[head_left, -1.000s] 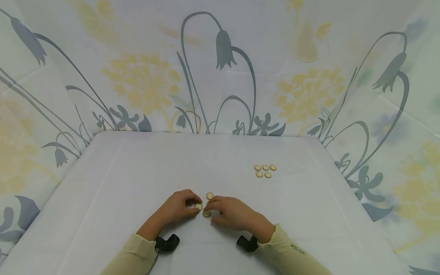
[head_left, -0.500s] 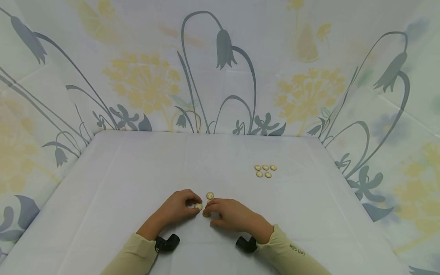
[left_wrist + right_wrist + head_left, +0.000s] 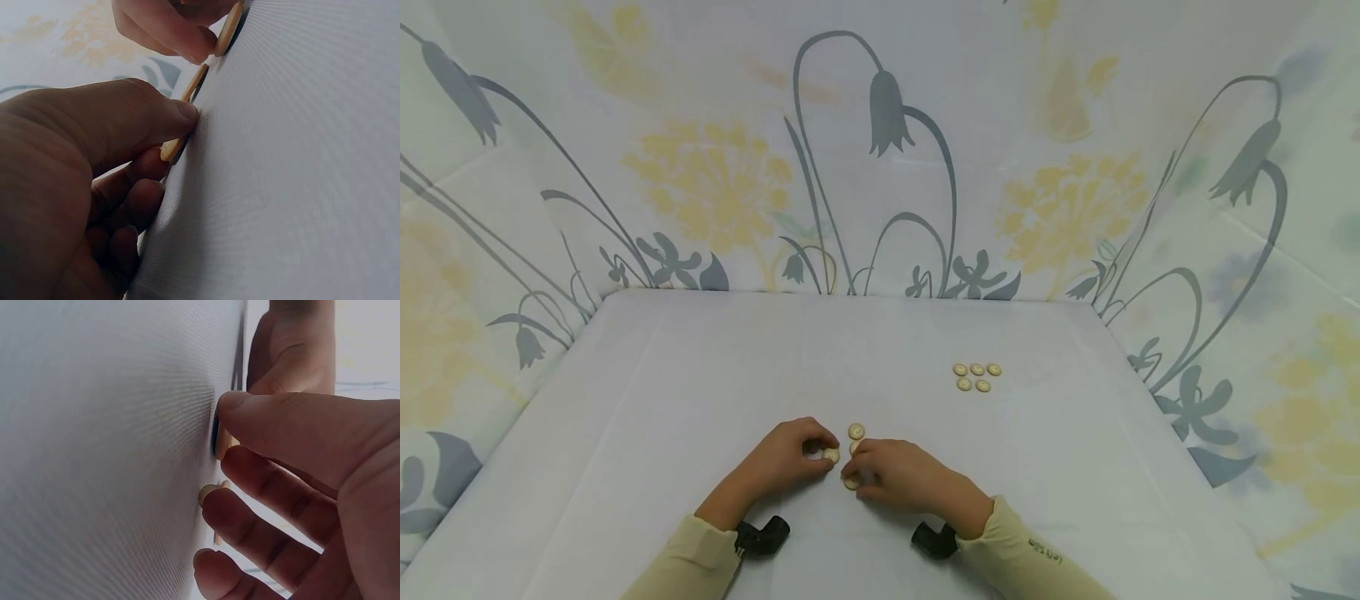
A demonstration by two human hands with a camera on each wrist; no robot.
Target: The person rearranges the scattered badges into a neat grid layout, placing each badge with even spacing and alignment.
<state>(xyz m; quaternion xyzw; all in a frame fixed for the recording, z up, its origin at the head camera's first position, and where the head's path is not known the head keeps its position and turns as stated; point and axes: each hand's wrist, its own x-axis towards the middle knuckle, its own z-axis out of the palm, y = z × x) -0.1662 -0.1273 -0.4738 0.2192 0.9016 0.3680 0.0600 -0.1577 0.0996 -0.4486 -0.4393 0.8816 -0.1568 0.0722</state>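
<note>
Toward six o'clock on the desk (image 3: 737,358), the left hand (image 3: 777,464) pinches one disc (image 3: 831,456) and the right hand (image 3: 912,477) a second disc (image 3: 852,483), both judged light and stiff, best held by opposite edges.

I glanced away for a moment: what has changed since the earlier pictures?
The right hand has drawn the nearest round, pale yellow button slightly toward the person. The left hand still pinches its own pale yellow button; the group of five pale yellow buttons stayed put.
</note>
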